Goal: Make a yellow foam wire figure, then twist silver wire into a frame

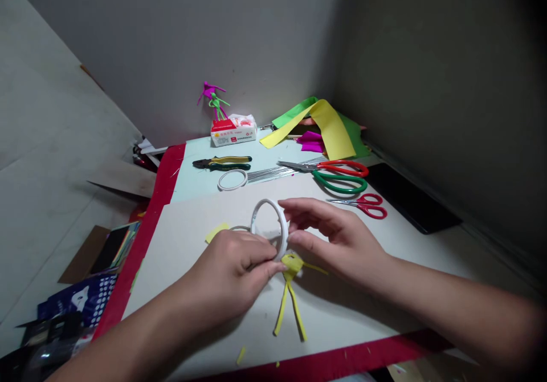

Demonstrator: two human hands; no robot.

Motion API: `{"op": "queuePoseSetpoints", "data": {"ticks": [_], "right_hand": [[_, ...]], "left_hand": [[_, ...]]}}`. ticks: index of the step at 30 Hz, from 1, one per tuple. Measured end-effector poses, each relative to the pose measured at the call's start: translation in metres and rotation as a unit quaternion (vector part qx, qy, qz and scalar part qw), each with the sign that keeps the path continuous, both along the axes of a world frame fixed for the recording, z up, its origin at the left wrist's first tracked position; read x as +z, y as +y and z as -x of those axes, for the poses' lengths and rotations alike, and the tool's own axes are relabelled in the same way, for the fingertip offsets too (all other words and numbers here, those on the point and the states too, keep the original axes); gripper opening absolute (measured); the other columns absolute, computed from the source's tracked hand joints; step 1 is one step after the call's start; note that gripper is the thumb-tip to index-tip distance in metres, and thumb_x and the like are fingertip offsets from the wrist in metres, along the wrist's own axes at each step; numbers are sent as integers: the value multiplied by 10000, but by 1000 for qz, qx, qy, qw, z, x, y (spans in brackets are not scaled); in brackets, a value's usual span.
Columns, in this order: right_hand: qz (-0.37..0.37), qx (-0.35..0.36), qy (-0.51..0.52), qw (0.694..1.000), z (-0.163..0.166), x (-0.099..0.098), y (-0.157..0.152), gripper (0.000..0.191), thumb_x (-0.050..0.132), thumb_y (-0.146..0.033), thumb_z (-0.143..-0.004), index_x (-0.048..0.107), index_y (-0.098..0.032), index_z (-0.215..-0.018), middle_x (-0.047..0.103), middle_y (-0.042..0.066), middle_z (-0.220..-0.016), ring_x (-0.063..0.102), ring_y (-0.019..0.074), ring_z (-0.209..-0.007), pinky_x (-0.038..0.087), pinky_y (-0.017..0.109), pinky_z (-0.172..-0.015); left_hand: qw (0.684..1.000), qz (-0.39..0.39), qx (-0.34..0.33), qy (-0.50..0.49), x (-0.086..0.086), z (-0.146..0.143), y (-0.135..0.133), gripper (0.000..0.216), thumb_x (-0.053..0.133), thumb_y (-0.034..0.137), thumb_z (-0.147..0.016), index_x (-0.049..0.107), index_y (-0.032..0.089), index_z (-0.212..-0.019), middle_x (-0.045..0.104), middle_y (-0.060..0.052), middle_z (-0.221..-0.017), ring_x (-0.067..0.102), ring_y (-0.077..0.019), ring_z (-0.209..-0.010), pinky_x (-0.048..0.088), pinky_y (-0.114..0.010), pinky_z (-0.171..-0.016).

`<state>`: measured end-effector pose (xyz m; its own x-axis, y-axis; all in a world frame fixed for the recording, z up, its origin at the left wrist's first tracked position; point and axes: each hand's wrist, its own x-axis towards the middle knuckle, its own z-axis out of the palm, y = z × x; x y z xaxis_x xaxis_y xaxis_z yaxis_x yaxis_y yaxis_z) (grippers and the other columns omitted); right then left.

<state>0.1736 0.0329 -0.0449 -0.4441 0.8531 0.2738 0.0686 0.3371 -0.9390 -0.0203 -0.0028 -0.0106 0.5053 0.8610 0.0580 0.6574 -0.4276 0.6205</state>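
My left hand (233, 271) pinches the lower rim of a thin white tape roll (270, 225), which stands upright above the board. My right hand (331, 236) touches the roll's right side with thumb and fingertips close together. Just below the roll lies a small yellow paper figure (290, 296) with two long legs, on the pale cardboard sheet (363, 308). A small yellow scrap (216, 232) lies to the left of the roll.
Behind are a second tape ring (232, 179), pliers (222, 163), thin wires (273, 172), large red-and-green scissors (342, 175), small red scissors (367, 206), coloured paper strips (325, 125), a box (233, 130) with a pink-and-green figure (215, 101), and a black phone (410, 198).
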Motion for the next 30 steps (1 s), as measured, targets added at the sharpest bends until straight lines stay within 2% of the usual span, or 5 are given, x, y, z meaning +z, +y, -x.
{"op": "queuePoseSetpoints", "data": {"ticks": [4, 10, 17, 24, 30], "right_hand": [[107, 50, 59, 991, 1, 0, 5, 301, 686, -237, -800, 631, -165, -1086, 669, 55, -950, 630, 147, -845, 537, 294, -789], [106, 47, 85, 990, 1, 8, 2, 210, 699, -145, -764, 653, -152, -969, 661, 28, -843, 616, 113, -751, 534, 240, -699], [98, 73, 74, 990, 1, 12, -7, 106, 699, -149, -765, 623, -155, -838, 648, 24, -808, 610, 120, -747, 525, 241, -693], [26, 45, 45, 998, 2, 7, -8, 104, 674, -166, -801, 573, -178, -824, 617, 13, -796, 602, 132, -767, 517, 254, -703], [-153, 25, 0, 988, -1, 4, -7, 176, 630, -106, -830, 625, -184, -988, 688, 44, -896, 631, 135, -807, 523, 261, -747]], "left_hand": [[990, -115, -45, 71, -13, 3, -1, 216, 466, 126, -889, 673, 143, -827, 669, -65, -768, 594, -170, -729, 465, -307, -730], [967, -174, -78, 169, -20, 4, -5, 239, 437, 140, -882, 632, 138, -744, 617, -68, -694, 531, -183, -638, 418, -319, -609], [992, -121, -44, 8, -8, -7, -11, 187, 518, 196, -866, 637, 143, -732, 578, -20, -603, 505, -128, -567, 379, -264, -563], [998, -11, 58, -34, -2, -17, -12, 270, 475, 226, -879, 674, 193, -699, 593, -4, -568, 528, -130, -541, 398, -243, -530], [997, -4, 67, -25, -2, -17, -11, 281, 467, 161, -855, 560, 168, -589, 461, 37, -524, 407, -88, -505, 323, -229, -514]]}}
